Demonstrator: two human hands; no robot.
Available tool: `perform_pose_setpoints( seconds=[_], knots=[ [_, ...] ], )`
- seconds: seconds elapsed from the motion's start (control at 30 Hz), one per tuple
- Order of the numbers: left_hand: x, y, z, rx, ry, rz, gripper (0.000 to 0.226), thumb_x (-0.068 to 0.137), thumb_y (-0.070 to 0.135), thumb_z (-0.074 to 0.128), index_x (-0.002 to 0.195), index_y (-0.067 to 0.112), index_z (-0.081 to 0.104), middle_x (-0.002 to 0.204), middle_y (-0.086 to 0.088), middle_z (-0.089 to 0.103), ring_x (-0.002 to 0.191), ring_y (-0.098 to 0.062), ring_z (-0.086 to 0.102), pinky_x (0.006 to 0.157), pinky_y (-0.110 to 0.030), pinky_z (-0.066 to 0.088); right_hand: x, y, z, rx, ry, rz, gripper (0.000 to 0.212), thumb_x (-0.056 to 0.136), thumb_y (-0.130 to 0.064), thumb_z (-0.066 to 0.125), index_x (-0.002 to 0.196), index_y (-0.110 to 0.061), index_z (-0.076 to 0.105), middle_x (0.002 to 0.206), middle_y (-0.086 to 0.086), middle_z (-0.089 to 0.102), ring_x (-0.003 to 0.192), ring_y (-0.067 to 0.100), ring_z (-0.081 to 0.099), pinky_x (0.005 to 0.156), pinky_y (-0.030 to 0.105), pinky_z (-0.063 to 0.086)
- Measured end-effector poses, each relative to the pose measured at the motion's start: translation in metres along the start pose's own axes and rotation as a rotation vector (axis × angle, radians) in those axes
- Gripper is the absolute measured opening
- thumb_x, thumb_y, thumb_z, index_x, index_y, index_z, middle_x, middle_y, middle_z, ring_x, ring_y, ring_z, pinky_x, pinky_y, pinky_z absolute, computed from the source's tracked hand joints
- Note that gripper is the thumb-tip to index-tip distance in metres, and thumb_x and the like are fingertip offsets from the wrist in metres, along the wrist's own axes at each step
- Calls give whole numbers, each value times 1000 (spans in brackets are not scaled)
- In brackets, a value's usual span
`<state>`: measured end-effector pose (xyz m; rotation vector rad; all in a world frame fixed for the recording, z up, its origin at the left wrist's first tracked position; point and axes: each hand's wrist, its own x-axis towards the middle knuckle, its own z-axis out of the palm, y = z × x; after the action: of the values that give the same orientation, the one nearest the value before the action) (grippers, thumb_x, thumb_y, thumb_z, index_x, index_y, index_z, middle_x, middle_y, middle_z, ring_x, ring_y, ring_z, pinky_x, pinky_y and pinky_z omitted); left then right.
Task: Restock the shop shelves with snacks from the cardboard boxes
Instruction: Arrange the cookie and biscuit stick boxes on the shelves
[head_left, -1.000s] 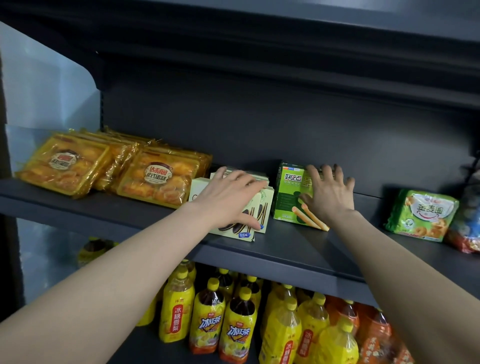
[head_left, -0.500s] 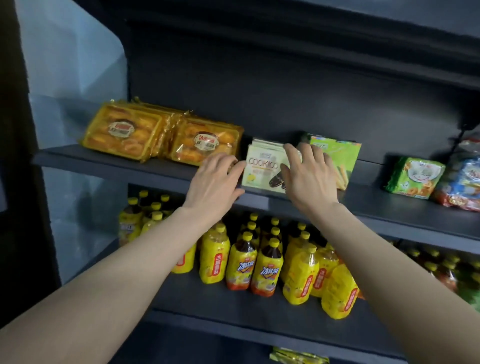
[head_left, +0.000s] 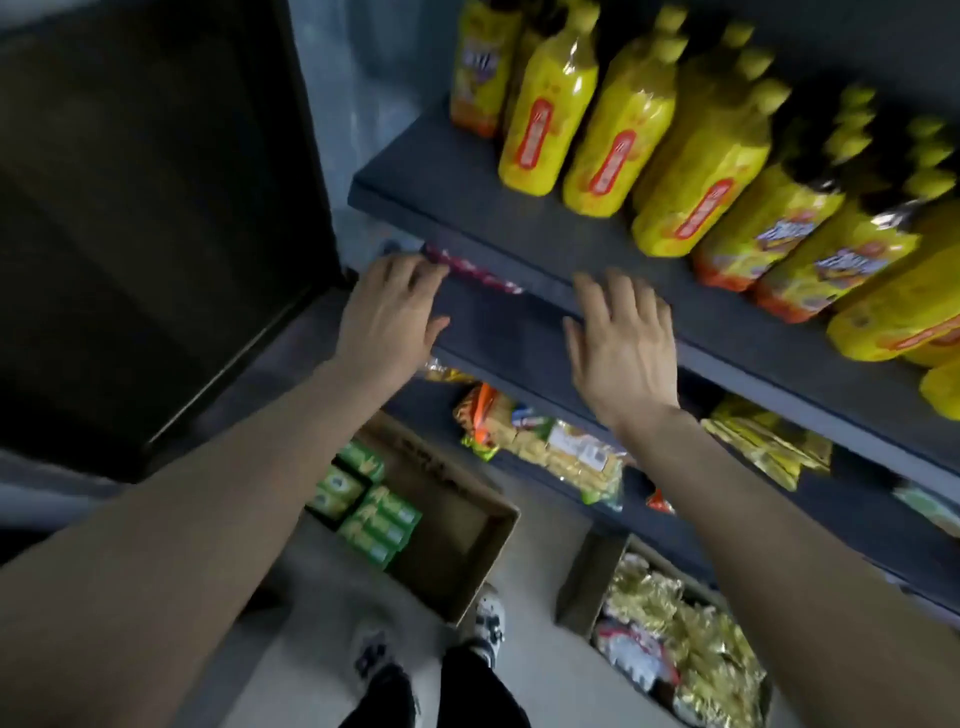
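Left hand (head_left: 389, 312) fingers hang loosely bent, holding nothing; blur hides whether the tips touch the reddish packet (head_left: 475, 273) under the shelf (head_left: 467, 202) edge. Right hand (head_left: 621, 345), at 3 o'clock from it, spreads its fingers wide and bare. Glossy yellow bottles (head_left: 545, 104) stand at 12, tops cut off. At 6, a cardboard box (head_left: 467, 525) holds green cartons (head_left: 371, 512); at 5, a second box (head_left: 576, 582) holds crinkled gold foil packs (head_left: 691, 649), partly hidden by the right forearm.

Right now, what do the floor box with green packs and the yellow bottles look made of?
Floor box: likely cardboard, matte brown with a creased open flap. Yellow bottles: probably plastic, glossy; light glints along their wrapped sides.
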<state>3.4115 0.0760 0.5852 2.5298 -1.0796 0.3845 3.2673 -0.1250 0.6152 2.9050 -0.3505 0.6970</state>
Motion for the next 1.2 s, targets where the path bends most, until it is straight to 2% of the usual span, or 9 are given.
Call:
perform_pose_setpoints(
  seconds=[0.17,0.37,0.57,0.7,0.8,0.9,0.97,1.1,1.2],
  knots=[
    [-112,-42,92,-29,-230,-182,51,80,25,76,126,9,60,116,-14,61,104,-34,58,84,-42,50,-79,-51,110,147,-275,-26,39,98,-26,50,133,-10,53,129,17,55,115,38,52,94,48,44],
    [-237,-77,215,-18,-443,-290,54,68,21,85,117,8,66,107,-13,64,98,-33,61,82,-40,53,-171,-95,240,217,-501,-66,39,93,-17,58,131,-9,57,123,16,58,107,37,56,90,48,48],
    [-324,-105,331,-23,-590,-313,56,67,21,87,116,5,67,106,-13,65,97,-32,63,81,-37,55,-246,-127,362,302,-731,-87,38,88,-11,66,126,-11,62,119,14,64,104,35,64,92,50,55],
    [-366,-127,406,-47,-673,-321,57,74,21,82,125,6,62,116,-15,62,108,-33,60,91,-40,53,-285,-150,439,306,-797,-131,45,83,-12,74,127,-8,63,118,15,65,101,33,66,90,46,55],
    [-385,-142,456,-68,-708,-347,61,77,20,81,131,6,57,126,-16,58,118,-34,56,94,-40,52,-308,-171,497,303,-885,-181,47,88,-15,69,132,-6,56,115,15,63,97,33,64,84,45,55],
    [-398,-155,498,-66,-714,-346,67,84,21,74,142,6,45,142,-18,47,132,-35,46,105,-41,45,-326,-194,555,286,-936,-248,57,88,-19,69,139,-4,50,121,19,61,98,37,63,80,46,53],
    [-405,-161,521,-53,-720,-324,72,87,26,70,148,5,37,150,-20,37,138,-36,38,111,-44,40,-334,-209,584,316,-959,-251,62,94,-29,61,147,-3,40,133,22,54,109,38,59,86,47,51],
    [-418,-165,547,-20,-692,-291,75,88,31,69,148,1,35,155,-20,30,143,-35,31,114,-46,34,-344,-217,622,365,-1062,-151,72,104,-46,32,158,-10,0,160,17,23,142,33,33,111,48,32],
    [-421,-165,553,-19,-662,-295,75,89,32,66,149,2,33,158,-18,26,145,-33,27,116,-46,32,-345,-204,636,339,-1042,-127,75,103,-51,28,157,-8,0,158,16,29,140,34,36,108,50,36]
  ],
)
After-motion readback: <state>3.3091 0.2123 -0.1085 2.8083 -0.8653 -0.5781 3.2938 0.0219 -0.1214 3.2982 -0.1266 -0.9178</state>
